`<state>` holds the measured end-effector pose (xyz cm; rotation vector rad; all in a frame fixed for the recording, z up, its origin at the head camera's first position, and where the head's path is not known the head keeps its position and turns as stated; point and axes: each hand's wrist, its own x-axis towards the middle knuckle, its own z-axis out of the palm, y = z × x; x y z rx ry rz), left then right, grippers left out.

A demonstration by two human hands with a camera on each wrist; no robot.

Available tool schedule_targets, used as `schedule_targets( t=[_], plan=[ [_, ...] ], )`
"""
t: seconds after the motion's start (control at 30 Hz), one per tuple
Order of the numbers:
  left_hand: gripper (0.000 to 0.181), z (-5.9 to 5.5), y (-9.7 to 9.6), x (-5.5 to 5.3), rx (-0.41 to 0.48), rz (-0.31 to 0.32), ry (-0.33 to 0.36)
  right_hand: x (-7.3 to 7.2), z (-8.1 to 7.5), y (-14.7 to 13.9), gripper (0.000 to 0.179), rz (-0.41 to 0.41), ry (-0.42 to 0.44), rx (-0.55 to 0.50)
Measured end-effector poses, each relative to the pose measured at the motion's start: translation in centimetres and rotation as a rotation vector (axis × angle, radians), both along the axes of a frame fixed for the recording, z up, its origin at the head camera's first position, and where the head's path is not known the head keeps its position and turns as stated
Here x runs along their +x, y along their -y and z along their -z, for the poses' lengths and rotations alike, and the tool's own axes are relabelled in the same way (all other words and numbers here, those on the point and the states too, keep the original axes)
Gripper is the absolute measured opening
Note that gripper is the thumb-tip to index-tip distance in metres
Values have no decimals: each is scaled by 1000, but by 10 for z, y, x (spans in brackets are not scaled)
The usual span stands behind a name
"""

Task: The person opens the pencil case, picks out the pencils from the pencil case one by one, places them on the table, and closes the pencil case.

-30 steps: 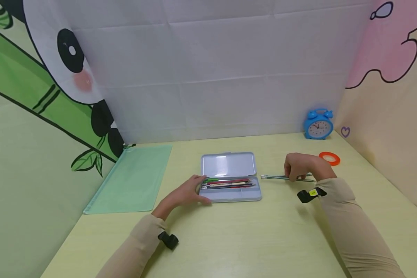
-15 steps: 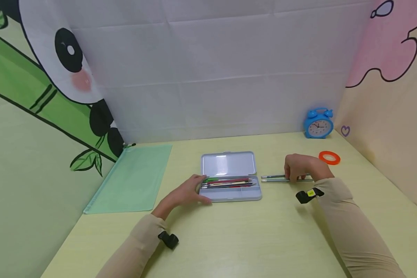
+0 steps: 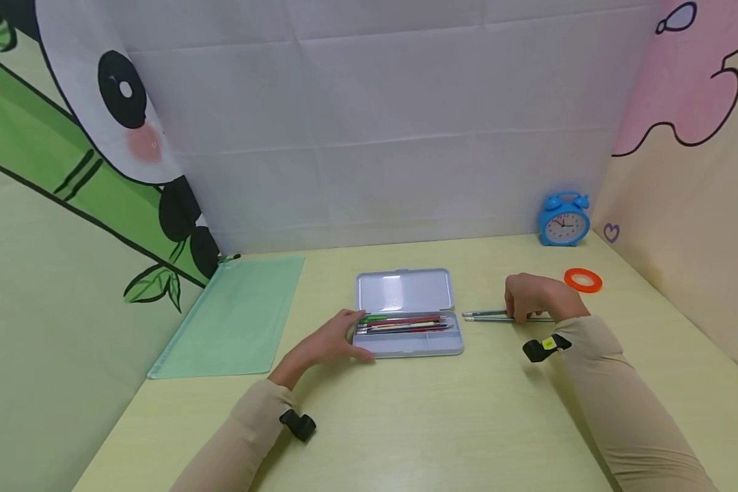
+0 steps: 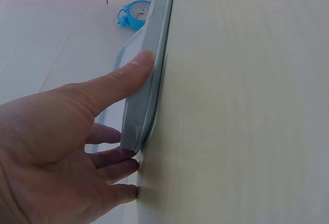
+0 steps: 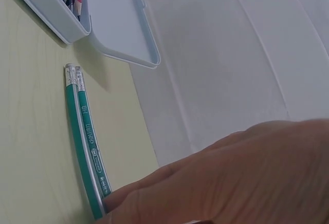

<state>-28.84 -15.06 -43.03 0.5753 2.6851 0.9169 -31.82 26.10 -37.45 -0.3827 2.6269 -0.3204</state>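
An open pencil case [image 3: 400,347] lies mid-table, its lid [image 3: 404,290] folded back. Several pencils [image 3: 406,325] lie lengthwise inside, red, dark and green ones among them. My left hand [image 3: 328,339] holds the case at its left end; the left wrist view has the thumb on the front wall and the fingers around the corner. To the right of the case, my right hand [image 3: 531,296] pinches two green pencils [image 5: 87,136] lying side by side. Their silver eraser ends point at the case, and the hand covers their other ends.
A pale green zip pouch [image 3: 240,321] lies flat on the left. Behind the right hand is a roll of orange tape [image 3: 583,279], with a blue alarm clock [image 3: 564,220] at the back right corner. A white printed cloth [image 3: 369,137] hangs behind the table.
The two green pencils, which lay slightly spread a second ago, now lie closer to parallel in the right hand. The left hand and the case have stayed in place.
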Motion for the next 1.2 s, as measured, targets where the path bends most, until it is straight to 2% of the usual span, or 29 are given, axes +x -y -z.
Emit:
schedule_targets(
  t=[0.7, 1.2],
  plan=[
    [103, 0, 1, 1, 5, 4, 4, -2, 4, 2, 17, -10, -16, 3],
    [102, -2, 1, 2, -6, -3, 0, -6, 9, 2, 16, -19, -95, 0]
  ],
)
